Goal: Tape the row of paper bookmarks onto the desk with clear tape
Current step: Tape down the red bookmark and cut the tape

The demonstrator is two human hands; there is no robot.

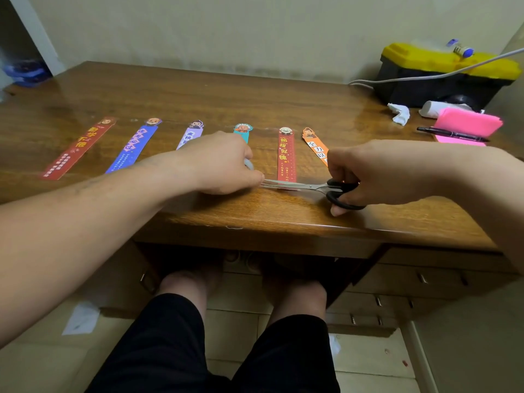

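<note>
Several paper bookmarks lie in a row on the wooden desk (198,92): a dark red one (78,148) at the left, then blue (131,150), lilac (189,135), teal (243,131), red (286,157) and orange (316,146). My left hand (224,163) covers the lower parts of the lilac and teal ones and is closed around a clear tape roll (249,165), mostly hidden. My right hand (377,173) grips black-handled scissors (314,187); their blades point left, nearly shut, at the bottom end of the red bookmark beside my left fingertips. The tape strip itself is barely visible.
A black toolbox with a yellow lid (442,75) stands at the back right, a white cable (425,76) across it. Crumpled tissue (399,113), pink sticky notes (465,126) and a black pen (450,133) lie right. My knees (241,321) are under the desk edge.
</note>
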